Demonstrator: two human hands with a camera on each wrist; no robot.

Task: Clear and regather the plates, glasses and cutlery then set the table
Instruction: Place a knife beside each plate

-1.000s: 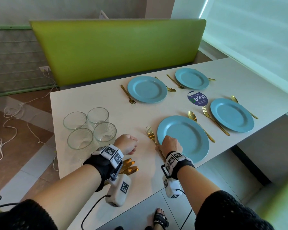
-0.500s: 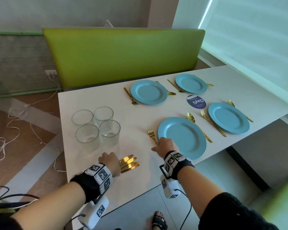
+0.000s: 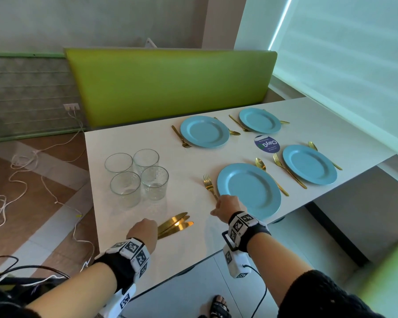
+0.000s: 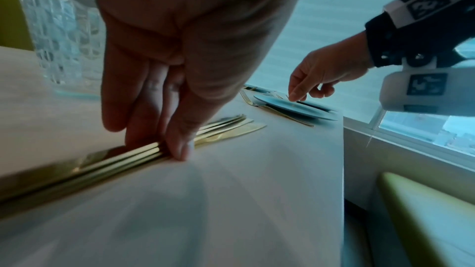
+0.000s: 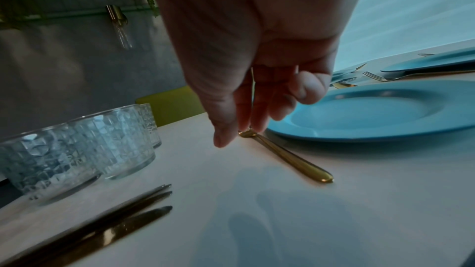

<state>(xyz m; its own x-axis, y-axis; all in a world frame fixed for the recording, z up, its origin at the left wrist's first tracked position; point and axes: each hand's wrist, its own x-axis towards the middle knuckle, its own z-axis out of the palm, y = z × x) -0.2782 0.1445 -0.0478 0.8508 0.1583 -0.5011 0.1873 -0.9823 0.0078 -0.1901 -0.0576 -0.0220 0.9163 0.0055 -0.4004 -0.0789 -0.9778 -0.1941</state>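
Note:
Three gold knives [image 3: 177,223] lie together near the front edge of the white table [image 3: 193,161]. My left hand [image 3: 143,232] is over their handle ends. The left wrist view shows my thumb and fingers [image 4: 180,149] pinching the bundled knives [image 4: 231,127]. My right hand [image 3: 225,205] reaches down beside the nearest blue plate [image 3: 248,191]. Its fingertips [image 5: 246,127] rest on the neck of a gold fork [image 5: 295,161] that lies flat on the table, with the thumb just to the left of it. Several clear glasses [image 3: 138,175] stand grouped at the left.
Three more blue plates [image 3: 204,131] [image 3: 259,120] [image 3: 309,164] lie farther back and to the right, each with a gold fork and spoon. A round purple sticker [image 3: 267,144] sits between them. A green bench back [image 3: 170,88] runs behind the table. Cables lie on the floor [image 3: 21,180] to the left.
My left hand has drawn back from beyond the knives to their handle ends at the table's front and has closed on them. The right hand has stayed at the fork.

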